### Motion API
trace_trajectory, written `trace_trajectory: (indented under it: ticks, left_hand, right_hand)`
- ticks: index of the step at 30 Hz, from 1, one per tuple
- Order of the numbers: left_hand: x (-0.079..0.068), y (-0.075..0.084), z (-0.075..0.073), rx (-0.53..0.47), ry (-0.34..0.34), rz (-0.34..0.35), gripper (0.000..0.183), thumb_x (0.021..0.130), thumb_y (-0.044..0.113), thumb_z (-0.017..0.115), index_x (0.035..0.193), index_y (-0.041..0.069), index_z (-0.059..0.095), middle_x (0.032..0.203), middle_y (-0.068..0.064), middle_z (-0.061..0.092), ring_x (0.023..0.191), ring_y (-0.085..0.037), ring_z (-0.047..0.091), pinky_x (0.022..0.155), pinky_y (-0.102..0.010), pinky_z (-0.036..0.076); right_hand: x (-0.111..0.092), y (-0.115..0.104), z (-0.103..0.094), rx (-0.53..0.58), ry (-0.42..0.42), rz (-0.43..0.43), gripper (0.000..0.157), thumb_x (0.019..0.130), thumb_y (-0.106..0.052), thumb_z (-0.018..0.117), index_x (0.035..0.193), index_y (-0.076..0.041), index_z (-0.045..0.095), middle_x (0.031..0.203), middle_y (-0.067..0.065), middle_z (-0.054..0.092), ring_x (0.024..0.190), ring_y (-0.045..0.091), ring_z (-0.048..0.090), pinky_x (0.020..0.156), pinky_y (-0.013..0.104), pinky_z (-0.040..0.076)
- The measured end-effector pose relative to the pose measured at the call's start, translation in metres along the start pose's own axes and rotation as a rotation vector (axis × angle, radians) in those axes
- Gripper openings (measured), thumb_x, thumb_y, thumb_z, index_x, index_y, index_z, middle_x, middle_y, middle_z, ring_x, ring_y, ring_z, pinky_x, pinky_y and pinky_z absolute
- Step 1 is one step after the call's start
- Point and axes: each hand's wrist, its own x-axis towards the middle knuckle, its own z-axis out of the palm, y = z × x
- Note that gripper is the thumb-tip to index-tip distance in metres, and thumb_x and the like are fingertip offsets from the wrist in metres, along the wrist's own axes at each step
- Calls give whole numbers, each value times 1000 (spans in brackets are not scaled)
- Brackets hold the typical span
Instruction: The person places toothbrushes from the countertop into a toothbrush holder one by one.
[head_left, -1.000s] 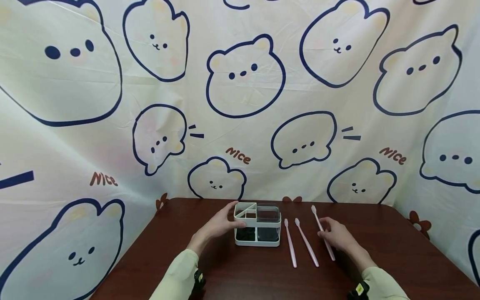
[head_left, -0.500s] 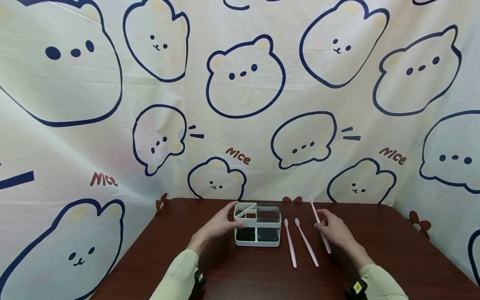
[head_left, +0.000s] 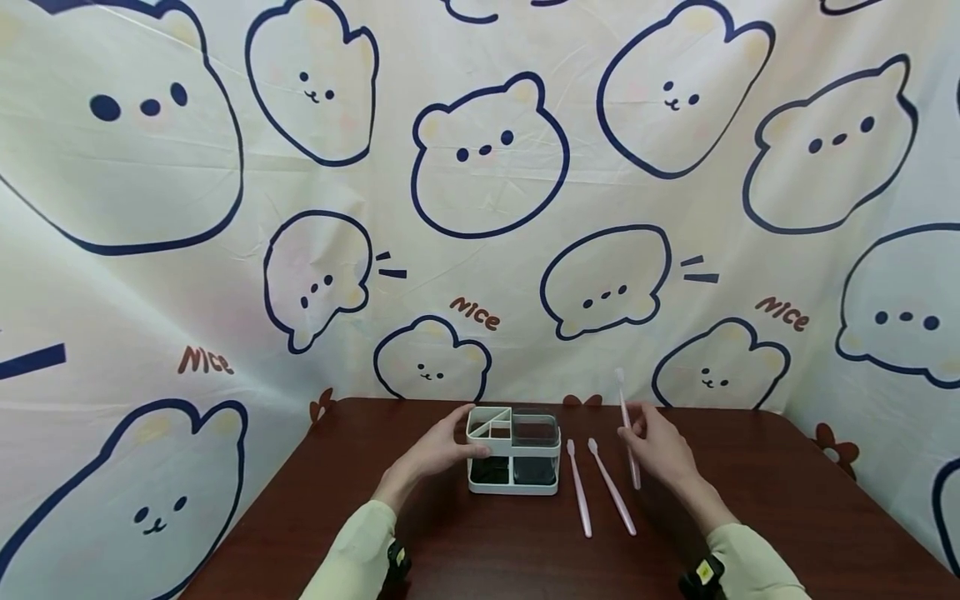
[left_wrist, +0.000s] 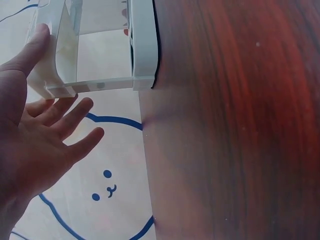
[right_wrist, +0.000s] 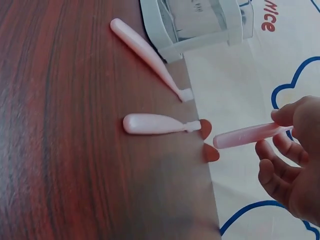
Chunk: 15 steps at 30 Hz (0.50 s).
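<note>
A white toothbrush holder [head_left: 534, 451] with divided compartments and a clear cup section stands upright at the table's middle. My left hand [head_left: 435, 452] grips its upper left side, thumb on the front and fingers behind, as the left wrist view also shows. To the right, my right hand [head_left: 664, 448] pinches a pink toothbrush [right_wrist: 245, 136] between thumb and fingers. That brush is raised off the table, its bristle head up. Between the holder and this hand lie two more pink toothbrushes, one nearer the holder [head_left: 580, 492] and another [head_left: 613, 490] beside it, heads pointing away.
The dark brown wooden table [head_left: 480, 554] ends at the back against a cream curtain [head_left: 517, 275] printed with blue-outlined bears. More of this cloth hangs at both sides. A black band [head_left: 703, 575] sits on the right wrist, another [head_left: 398, 562] on the left.
My right hand has lifted the rightmost toothbrush from the table and moved it up and leftward. My left hand stays on the holder; the two other brushes lie as before.
</note>
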Motion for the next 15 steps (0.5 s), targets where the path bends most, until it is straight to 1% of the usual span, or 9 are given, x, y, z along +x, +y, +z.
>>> trace_trajectory:
  ticks: [3, 9, 12, 15]
  left_hand:
    - [1, -1, 0, 0, 1, -5, 93, 83, 45, 78, 155, 13, 30, 155, -15, 40, 138, -34, 42, 113, -60, 35]
    - [1, -2, 0, 4, 11, -7, 95, 82, 47, 79, 155, 12, 31, 156, -15, 40, 139, -35, 42, 113, -61, 34]
    - [2, -2, 1, 7, 12, -9, 95, 81, 48, 79, 155, 12, 31, 156, -15, 39, 139, -35, 41, 113, -62, 33]
    - [2, -2, 0, 4, 13, -6, 95, 82, 47, 79, 155, 12, 31, 156, -15, 39, 139, -34, 41, 114, -61, 33]
  right_hand:
    - [2, -8, 0, 0, 30, -8, 47, 98, -24, 62, 138, -7, 46, 90, 8, 58, 63, 16, 54, 51, 29, 45]
    - [7, -30, 1, 8, 90, -67, 43, 96, -24, 64, 132, -7, 49, 88, 7, 61, 63, 16, 54, 54, 31, 42]
    - [7, -41, 1, 26, 109, -87, 42, 95, -24, 64, 130, -8, 50, 89, 6, 62, 64, 16, 55, 55, 31, 43]
    - [8, -53, 2, 52, 110, -101, 41, 95, -24, 63, 130, -8, 49, 89, 7, 62, 65, 16, 56, 54, 30, 43]
